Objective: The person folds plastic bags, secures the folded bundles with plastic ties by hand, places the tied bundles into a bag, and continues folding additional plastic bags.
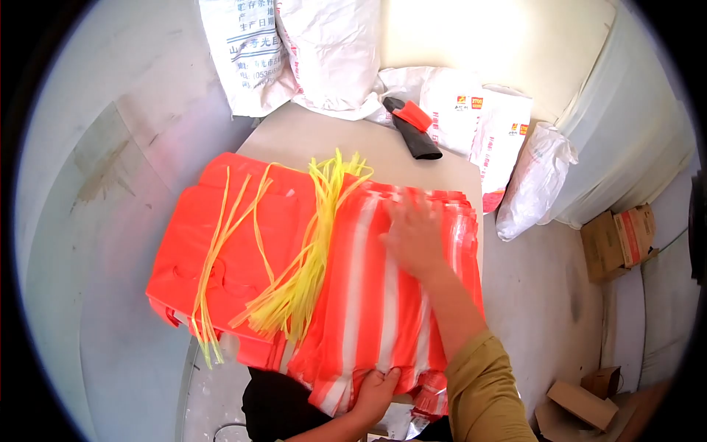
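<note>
The head view looks forward and down from close above the striped stack (372, 295).

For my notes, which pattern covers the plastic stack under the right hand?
Red and white stripes on the plastic stack; best in head view.

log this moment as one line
left hand: holding near edge of striped stack; right hand: palm down over it; yellow strips: partly over red stack
</note>
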A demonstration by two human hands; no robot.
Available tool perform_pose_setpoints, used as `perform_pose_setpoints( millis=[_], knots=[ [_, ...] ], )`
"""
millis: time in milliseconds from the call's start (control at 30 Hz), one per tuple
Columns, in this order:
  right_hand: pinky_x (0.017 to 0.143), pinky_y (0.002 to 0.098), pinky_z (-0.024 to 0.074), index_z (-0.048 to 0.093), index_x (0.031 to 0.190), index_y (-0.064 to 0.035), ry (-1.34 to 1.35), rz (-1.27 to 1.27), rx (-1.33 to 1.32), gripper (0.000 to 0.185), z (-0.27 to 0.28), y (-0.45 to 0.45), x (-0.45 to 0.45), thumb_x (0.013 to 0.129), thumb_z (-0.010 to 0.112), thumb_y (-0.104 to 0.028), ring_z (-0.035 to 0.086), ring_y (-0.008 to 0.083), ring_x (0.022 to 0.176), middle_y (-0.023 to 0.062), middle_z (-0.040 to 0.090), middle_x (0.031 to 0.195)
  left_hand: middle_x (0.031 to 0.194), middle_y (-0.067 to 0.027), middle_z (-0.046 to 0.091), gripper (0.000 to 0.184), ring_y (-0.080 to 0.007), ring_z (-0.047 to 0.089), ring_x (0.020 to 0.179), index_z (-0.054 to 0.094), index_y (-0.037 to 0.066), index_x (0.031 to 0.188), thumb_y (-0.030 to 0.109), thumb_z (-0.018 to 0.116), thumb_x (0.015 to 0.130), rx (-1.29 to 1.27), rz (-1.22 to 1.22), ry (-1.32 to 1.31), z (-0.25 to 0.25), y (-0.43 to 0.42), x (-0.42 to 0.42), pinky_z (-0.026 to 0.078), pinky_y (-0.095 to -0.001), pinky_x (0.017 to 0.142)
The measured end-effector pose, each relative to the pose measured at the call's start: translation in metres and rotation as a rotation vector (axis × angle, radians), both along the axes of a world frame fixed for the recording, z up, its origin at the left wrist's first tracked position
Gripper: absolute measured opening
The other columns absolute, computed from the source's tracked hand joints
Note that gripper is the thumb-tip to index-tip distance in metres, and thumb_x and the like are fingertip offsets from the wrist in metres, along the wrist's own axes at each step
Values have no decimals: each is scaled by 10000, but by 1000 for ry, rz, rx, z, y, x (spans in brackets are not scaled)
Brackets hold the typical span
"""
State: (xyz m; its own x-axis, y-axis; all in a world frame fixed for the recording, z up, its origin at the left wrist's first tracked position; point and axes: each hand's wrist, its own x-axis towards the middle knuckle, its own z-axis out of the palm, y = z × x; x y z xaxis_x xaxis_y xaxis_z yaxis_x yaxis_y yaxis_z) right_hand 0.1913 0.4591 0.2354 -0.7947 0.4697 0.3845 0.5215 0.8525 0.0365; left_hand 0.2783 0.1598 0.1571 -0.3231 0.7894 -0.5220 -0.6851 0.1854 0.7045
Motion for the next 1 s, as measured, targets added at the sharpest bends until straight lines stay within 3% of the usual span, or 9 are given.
perform_pose_setpoints(
  millis=[67, 200, 300, 400, 567, 633, 767, 867, 1000],
  knots=[
    [1206, 689, 213, 480, 1547, -131, 49, 185, 4, 691, -8, -10, -20, 964, 635, -467, 286, 395, 1536, 137, 378, 1648, 792, 51, 627, 312, -53, 513, 688, 713, 27, 924, 248, 571, 1094, 11, 3, 9, -19, 0, 7, 417, -251, 622],
    [1184, 656, 257, 493, 1539, -141, 57, 111, -145, 713, -34, 6, -51, 940, 651, -494, 328, 355, 1523, 123, 415, 1628, 995, -26, 711, 256, -100, 608, 865, 701, -6, 1097, 220, 584, 1081, -33, -68, -68, 4, 0, -6, 496, -287, 776],
    [1173, 632, 274, 496, 1537, -145, 11, 89, -204, 721, -38, 9, -53, 934, 652, -510, 335, 336, 1522, 106, 431, 1620, 1008, -26, 711, 253, -103, 610, 875, 689, -8, 1124, 218, 584, 1082, -50, -93, -74, -8, -3, -2, 499, -289, 787],
    [1174, 621, 270, 488, 1541, -142, -30, 71, -266, 720, -31, 9, -53, 942, 644, -508, 349, 335, 1515, 96, 443, 1616, 865, 13, 657, 279, -71, 552, 764, 686, 11, 975, 236, 571, 1094, -31, 14, -7, -8, 1, 4, 456, -263, 674],
    [1203, 622, 242, 544, 1498, -127, 70, 196, -413, 650, -28, 23, -46, 955, 640, -471, 388, 359, 1492, 113, 477, 1592, 864, 2, 664, 263, -82, 560, 754, 683, 7, 987, 229, 581, 1084, 9, -12, -69, -6, -2, 0, 462, -269, 667],
    [1240, 654, 167, 438, 1590, -169, 157, 148, -412, 652, -27, 35, -28, 1011, 571, -436, 310, 364, 1551, 124, 376, 1673, 867, -2, 668, 257, -87, 565, 755, 682, 4, 989, 222, 583, 1080, 0, -31, -60, -3, -2, -2, 466, -272, 672],
    [1237, 648, 174, 510, 1544, -172, -21, -257, -178, 589, 8, 42, 11, 1029, 547, -457, 329, 344, 1543, 113, 443, 1637, 881, -12, 678, 268, -93, 575, 765, 683, -19, 1008, 220, 581, 1080, -7, -47, -43, 10, 0, -5, 475, -279, 682],
    [1232, 643, 181, 511, 1546, -191, -193, -281, -193, 574, -9, 62, 27, 1046, 495, -474, 339, 332, 1537, 94, 452, 1631, 880, -18, 648, 301, -106, 569, 790, 655, -35, 983, 250, 600, 1063, -52, -77, -19, 10, 0, -6, 478, -310, 685],
    [1218, 674, 200, 500, 1523, -183, -176, -267, -220, 562, -29, 79, 22, 1044, 505, -476, 335, 352, 1528, 90, 426, 1632, 856, -23, 614, 364, -118, 558, 793, 631, -50, 954, 302, 620, 1047, -5, -55, 27, 25, 4, -12, 470, -328, 664]
  ],
)
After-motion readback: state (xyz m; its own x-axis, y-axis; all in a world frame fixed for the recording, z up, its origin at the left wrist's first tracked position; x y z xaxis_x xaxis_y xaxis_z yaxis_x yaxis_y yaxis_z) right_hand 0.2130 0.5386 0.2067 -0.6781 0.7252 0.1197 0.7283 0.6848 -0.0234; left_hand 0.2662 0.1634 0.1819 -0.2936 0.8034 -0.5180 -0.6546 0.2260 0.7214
